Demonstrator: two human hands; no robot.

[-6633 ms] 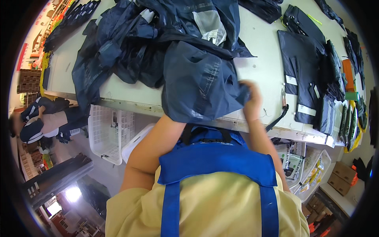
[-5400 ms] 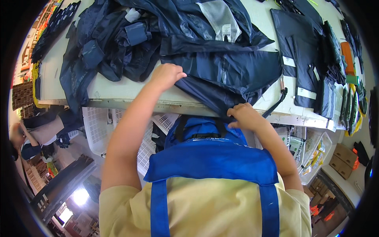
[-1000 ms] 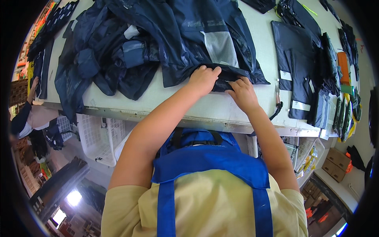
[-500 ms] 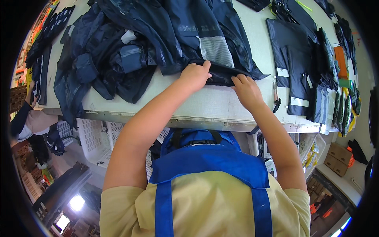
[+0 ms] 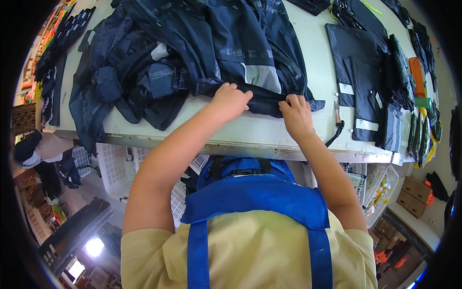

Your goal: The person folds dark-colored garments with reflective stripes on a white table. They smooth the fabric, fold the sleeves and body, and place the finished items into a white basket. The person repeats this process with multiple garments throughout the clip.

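A dark navy jacket (image 5: 231,33) is spread on the white work table, its lower edge toward me. A pale grey mesh-like patch (image 5: 262,77) shows on it just above a folded strip of hem (image 5: 264,107). My left hand (image 5: 232,102) is closed on the hem left of that strip, thumb toward the right. Farther right, my right hand (image 5: 296,115) pinches the same hem, fingertips bent over the fabric. Some of the fingers' undersides are hidden. A crumpled heap of dark garment fabric (image 5: 134,77) with cuffs lies to the left.
Folded dark garments (image 5: 368,91) with white labels lie on the right of the table (image 5: 317,127), near a black cord (image 5: 339,129). White plastic baskets (image 5: 114,168) stand below the table edge. At the far left, another person's arm (image 5: 30,144) reaches to dark garments.
Both hands have come slightly toward me and left with the hem. The folded strip sits nearer the table's front edge, and less of the grey patch shows.
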